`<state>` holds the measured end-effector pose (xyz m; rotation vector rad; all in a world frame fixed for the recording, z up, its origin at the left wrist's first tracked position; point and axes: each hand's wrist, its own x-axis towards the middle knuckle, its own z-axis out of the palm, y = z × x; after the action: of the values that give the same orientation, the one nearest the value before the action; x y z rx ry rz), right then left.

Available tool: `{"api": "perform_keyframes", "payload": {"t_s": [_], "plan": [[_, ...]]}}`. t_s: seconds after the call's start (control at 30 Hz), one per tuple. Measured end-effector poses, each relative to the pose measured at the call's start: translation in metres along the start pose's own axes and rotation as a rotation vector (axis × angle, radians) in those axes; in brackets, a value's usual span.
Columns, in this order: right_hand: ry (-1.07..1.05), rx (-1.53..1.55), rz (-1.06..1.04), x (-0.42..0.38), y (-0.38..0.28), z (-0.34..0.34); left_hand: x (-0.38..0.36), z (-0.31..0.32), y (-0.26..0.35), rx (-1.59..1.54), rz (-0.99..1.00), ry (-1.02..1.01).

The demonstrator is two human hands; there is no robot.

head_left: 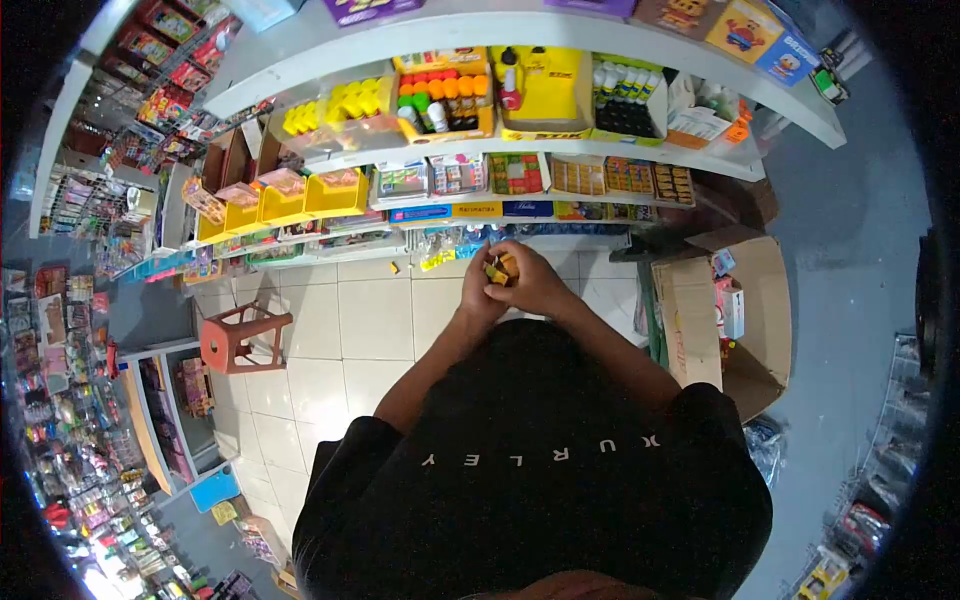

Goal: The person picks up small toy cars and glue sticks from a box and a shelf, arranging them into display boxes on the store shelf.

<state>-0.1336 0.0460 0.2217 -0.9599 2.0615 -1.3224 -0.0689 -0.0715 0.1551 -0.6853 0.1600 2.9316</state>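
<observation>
My left hand (480,287) and my right hand (536,281) meet in front of my chest, fingers curled inward. Cupped between them are several small yellow-and-orange pieces (497,272). Fingers partly cover these, so their exact kind cannot be made out. Just beyond my hands is the lowest shelf, with blue and yellow packets (440,249) hanging or lying at its edge. Above that, shallow boxes hold rows of small items, among them a box of orange-yellow pieces (578,176) and a box of red-and-green pieces (517,173).
A red plastic stool (243,337) stands on the tiled floor (375,310) to the left. An open cardboard carton (690,310) is close on my right. Upper shelves (420,151) carry glue bottles and yellow trays (336,196). One tiny yellow piece (394,267) lies on the floor.
</observation>
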Motion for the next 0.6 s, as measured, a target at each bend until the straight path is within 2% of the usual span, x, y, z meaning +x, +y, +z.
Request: {"api": "perform_keyframes", "payload": {"t_s": [0.07, 0.1, 0.2, 0.3, 0.37, 0.47, 0.6], "plan": [[0.047, -0.029, -0.066, 0.006, -0.005, 0.015, -0.002, -0.015, 0.014, -0.071, 0.060, 0.028], [0.002, 0.006, 0.026, 0.008, -0.011, 0.018, -0.007, -0.012, 0.020, -0.076, 0.072, 0.056], [0.019, 0.028, -0.023, 0.012, -0.022, 0.029, -0.020, 0.001, 0.030, -0.099, 0.092, 0.105], [0.039, -0.253, -0.121, 0.010, -0.017, 0.036, -0.021, -0.008, 0.033, -0.130, 0.089, 0.074], [0.041, -0.233, -0.084, 0.007, -0.028, 0.035, -0.012, -0.026, 0.029, -0.152, 0.095, 0.043], [0.033, -0.186, -0.052, 0.003, -0.027, 0.027, -0.019, 0.003, 0.027, -0.053, 0.095, 0.182], [0.073, -0.251, -0.061, 0.000, -0.017, 0.014, -0.009, 0.012, 0.018, -0.060, 0.095, 0.163]]}}
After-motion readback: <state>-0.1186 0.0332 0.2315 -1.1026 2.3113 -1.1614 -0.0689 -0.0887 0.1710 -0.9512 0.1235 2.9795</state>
